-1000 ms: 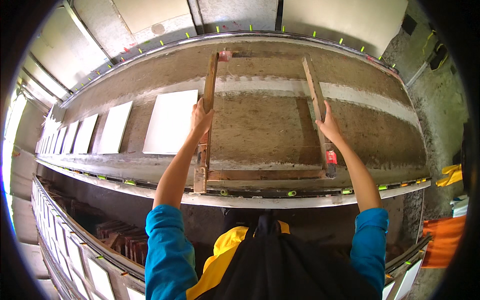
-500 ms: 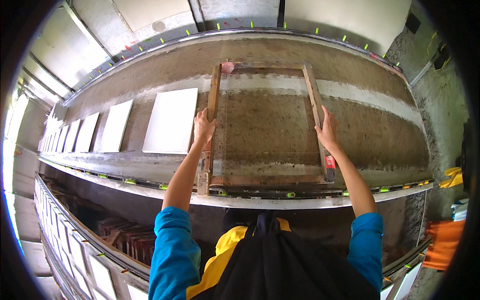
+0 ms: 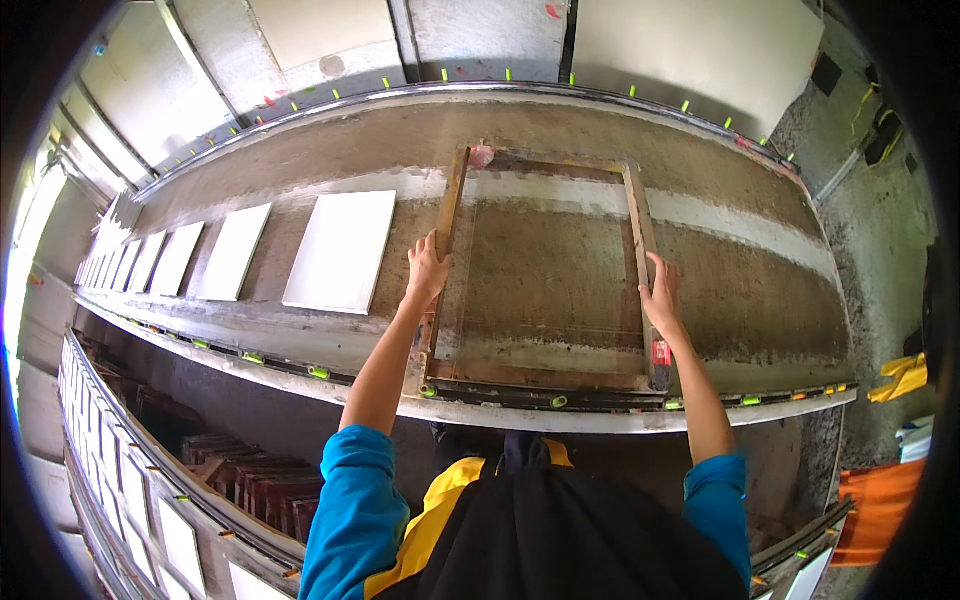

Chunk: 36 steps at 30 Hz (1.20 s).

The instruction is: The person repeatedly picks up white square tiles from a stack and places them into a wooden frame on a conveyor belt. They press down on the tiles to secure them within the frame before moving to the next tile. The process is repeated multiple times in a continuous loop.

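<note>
Head view—left hand [image 3: 428, 272] grips frame [image 3: 455, 200].

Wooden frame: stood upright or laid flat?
Roughly flat: the wooden frame shows its broad rectangle over the long table; cannot tell whether every edge touches.

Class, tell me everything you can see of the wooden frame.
The wooden frame is rectangular: four narrow, brownish, stained bars around an opening showing the tabletop; any mesh is hard to make out. A pinkish patch marks its far left corner, a red patch its right bar near the front. It looks flat or nearly so over the tabletop, right of the large white panel. The left hand grips its left bar, the right hand its right bar.
</note>
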Each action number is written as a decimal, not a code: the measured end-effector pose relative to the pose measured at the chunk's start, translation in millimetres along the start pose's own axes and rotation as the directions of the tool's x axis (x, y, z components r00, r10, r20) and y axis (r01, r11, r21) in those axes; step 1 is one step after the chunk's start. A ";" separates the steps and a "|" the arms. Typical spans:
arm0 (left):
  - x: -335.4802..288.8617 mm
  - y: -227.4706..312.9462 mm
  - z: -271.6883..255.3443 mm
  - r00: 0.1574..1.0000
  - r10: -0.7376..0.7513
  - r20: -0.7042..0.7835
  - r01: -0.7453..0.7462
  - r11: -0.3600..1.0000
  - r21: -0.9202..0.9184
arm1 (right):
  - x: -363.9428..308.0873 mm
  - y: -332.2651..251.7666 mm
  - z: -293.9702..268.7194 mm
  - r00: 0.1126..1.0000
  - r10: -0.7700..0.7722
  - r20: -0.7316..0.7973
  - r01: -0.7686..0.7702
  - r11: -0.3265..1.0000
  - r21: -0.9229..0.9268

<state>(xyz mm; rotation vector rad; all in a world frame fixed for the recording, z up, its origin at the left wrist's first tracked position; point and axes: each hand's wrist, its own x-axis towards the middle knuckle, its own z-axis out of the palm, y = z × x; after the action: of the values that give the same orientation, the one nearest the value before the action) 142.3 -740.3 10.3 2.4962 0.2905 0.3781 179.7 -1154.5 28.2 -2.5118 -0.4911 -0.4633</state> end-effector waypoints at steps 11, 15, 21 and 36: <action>-12.8 1.5 -7.0 1.000 0.002 -0.026 -0.002 1.000 -0.007 | -0.9 -1.7 -0.4 0.987 0.021 0.162 -0.004 0.994 -0.105; -41.9 -20.8 -44.0 0.941 0.268 -0.208 -0.289 0.954 -0.078 | 9.2 -62.8 -40.4 0.954 0.160 0.252 -0.085 0.956 -0.282; -156.6 -39.7 -189.7 0.618 -0.303 -0.726 -0.161 0.855 -0.493 | 30.7 -263.5 -3.6 0.969 0.048 -0.240 0.114 0.780 0.615; -400.9 -250.0 -207.3 -0.052 -0.667 -0.743 0.487 0.633 -0.602 | -234.1 -556.6 389.5 0.086 -0.640 0.763 0.035 0.768 0.640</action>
<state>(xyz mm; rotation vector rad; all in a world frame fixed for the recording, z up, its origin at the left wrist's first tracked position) -331.7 -547.2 -54.6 1.3203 1.7085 1.4416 -178.0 -554.1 -138.5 -1.7644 -1.5278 1.2139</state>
